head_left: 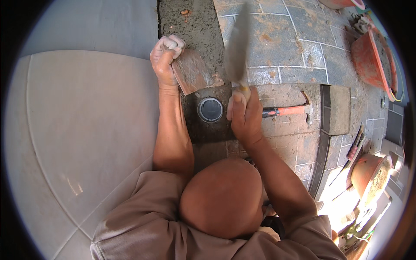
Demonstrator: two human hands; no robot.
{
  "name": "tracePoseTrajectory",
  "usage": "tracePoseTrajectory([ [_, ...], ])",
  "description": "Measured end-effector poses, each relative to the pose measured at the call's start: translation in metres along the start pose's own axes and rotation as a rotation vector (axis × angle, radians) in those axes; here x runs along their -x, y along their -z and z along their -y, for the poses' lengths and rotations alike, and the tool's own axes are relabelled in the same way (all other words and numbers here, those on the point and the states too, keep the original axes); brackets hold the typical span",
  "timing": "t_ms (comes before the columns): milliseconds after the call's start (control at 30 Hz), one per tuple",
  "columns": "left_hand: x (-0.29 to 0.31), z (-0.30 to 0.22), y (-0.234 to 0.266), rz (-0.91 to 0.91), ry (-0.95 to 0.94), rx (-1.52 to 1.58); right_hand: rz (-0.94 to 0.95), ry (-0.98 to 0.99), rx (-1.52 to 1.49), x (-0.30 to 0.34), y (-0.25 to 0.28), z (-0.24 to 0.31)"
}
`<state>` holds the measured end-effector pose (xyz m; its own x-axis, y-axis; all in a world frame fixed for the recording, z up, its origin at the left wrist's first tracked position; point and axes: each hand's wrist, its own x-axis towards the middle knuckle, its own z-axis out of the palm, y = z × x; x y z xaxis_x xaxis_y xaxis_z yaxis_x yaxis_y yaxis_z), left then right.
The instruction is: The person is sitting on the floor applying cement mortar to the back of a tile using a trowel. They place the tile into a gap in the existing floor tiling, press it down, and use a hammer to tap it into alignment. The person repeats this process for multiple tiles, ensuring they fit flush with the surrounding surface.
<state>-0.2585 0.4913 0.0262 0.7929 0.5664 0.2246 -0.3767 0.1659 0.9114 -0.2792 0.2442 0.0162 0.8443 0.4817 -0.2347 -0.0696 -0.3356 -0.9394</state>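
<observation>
My left hand (pixel 167 54) is closed around the edge of a broken piece of tile (pixel 195 71), whose upturned face is smeared with grey mortar. Pale dust coats the fingers of that hand. My right hand (pixel 246 115) grips the handle of a pointed trowel (pixel 238 47), its blurred blade raised and pointing away from me. Between my two forearms, a round drain pipe (pixel 210 109) with a light rim opens out of the dark, wet bed. Beyond the tile piece lies a strip of rough grey mortar (pixel 186 26).
A hammer (pixel 288 111) with a red and black handle lies right of my right hand. Large pale tiles (pixel 95 130) cover the left side. Patterned grey tiles (pixel 299 52) lie at the far right. A red mortar tub (pixel 372 60) and another basin (pixel 370 175) stand along the right.
</observation>
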Motion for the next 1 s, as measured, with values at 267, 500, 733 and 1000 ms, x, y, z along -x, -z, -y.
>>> tracePoseTrajectory([
  [267, 0.000, -0.002, 0.003, 0.010, -0.012, -0.009, -0.042, -0.019, -0.072, 0.011, -0.001, -0.004],
  [500, -0.004, 0.003, 0.003, -0.016, -0.001, -0.013, 0.053, -0.018, 0.170, 0.021, 0.027, 0.001],
  [733, -0.011, -0.068, -0.018, -0.115, 0.016, 0.015, 0.080, -0.180, 0.141, 0.113, 0.096, -0.027],
  [1000, 0.009, -0.043, -0.067, 0.197, 0.409, 0.681, 0.010, -0.068, 0.817, 0.189, 0.184, -0.111],
])
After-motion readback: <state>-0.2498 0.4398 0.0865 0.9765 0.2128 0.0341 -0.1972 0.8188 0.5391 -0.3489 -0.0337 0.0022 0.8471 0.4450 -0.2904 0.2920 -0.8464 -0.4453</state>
